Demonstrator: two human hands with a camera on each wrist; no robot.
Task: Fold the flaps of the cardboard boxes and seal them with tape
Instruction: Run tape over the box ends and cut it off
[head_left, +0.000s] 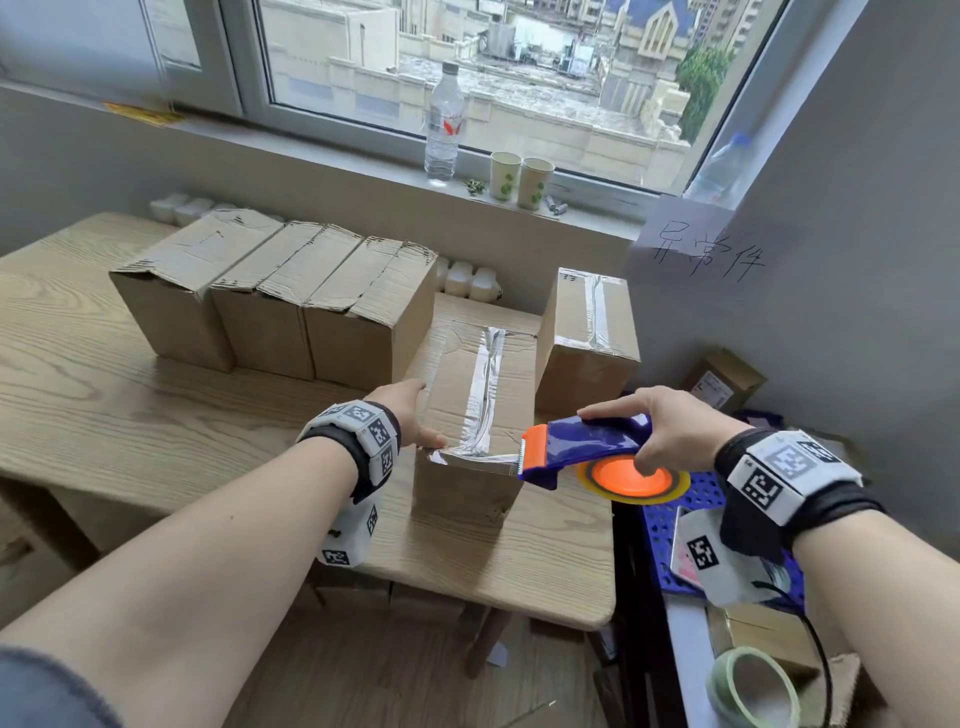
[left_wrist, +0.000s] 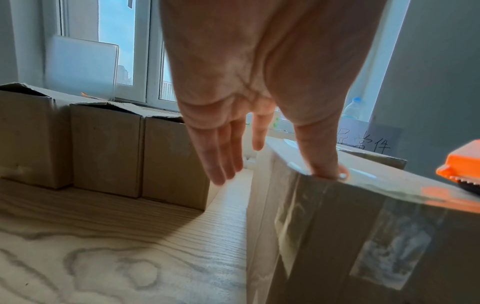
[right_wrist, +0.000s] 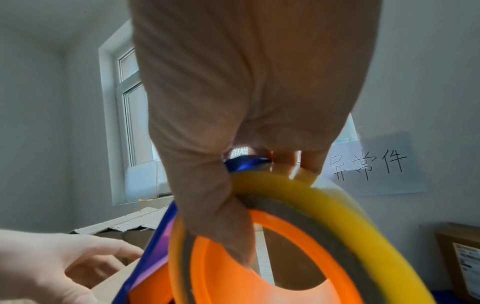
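- Left hand (head_left: 410, 415), fingers straight, is pressing its thumb on the taped box (head_left: 480, 410)'s near corner;
- Right hand (head_left: 670, 434) is gripping the tape dispenser (head_left: 587, 449) at that box's edge on the counter (head_left: 156, 415)

head cam looks down from above at the tabletop (head_left: 156, 415) | left wrist cam low, close along the palm | right wrist cam tight, looking up | all share the wall note (head_left: 706, 254)

cardboard boxes (head_left: 480, 415): 5 on table | paper cups (head_left: 521, 177): 2 | water bottles (head_left: 443, 124): 2 | tape dispenser (head_left: 597, 452): 1
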